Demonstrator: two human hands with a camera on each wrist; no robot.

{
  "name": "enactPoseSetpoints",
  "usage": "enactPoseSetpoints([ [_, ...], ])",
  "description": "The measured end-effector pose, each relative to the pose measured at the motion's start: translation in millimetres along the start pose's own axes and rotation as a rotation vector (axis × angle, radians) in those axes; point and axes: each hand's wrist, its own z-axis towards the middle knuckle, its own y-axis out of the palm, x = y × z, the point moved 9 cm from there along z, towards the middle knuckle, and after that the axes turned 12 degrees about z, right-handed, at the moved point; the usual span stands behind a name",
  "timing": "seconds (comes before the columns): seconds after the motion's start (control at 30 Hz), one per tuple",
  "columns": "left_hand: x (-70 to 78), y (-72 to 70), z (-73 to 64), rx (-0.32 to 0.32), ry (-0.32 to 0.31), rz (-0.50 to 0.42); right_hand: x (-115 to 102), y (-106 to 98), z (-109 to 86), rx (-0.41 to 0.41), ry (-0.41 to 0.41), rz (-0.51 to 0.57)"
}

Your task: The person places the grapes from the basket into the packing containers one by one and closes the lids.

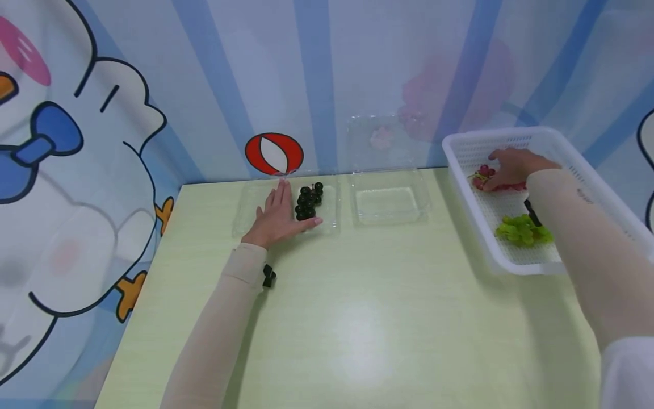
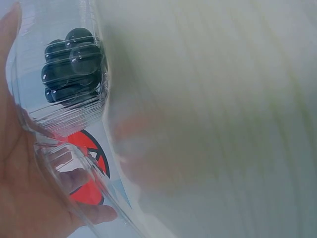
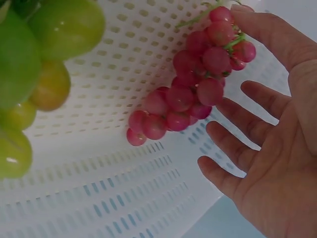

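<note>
In the head view my left hand [image 1: 277,218] lies with fingers straight across the lid side of a clear plastic box [image 1: 331,218]. A bunch of dark grapes [image 1: 308,201] sits in this box, beside the thumb. The left wrist view shows the palm [image 2: 29,183] against the clear plastic, with fingertips seen through the lid. My right hand [image 1: 518,167] reaches into a white basket [image 1: 472,218]. In the right wrist view its fingers [image 3: 233,141] are spread beside a bunch of red grapes [image 3: 181,96], thumb at the stem end.
Green grapes [image 1: 523,230] lie in the basket's near part. A second clear plastic box [image 1: 390,207], its lid raised against the wall, stands between the first box and the basket. A cartoon-printed wall [image 1: 204,113] borders the pale table [image 1: 357,318] at the back and left.
</note>
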Motion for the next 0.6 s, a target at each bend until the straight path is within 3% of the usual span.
enactPoseSetpoints([
  [0.23, 1.9, 0.2, 0.7, 0.0, -0.001, 0.002, 11, 10, -0.1, 0.012, -0.008, 0.037],
  [0.6, 0.9, 0.0, 1.0, 0.011, 0.001, -0.006, 30, 17, 10.4, 0.014, -0.019, 0.01],
])
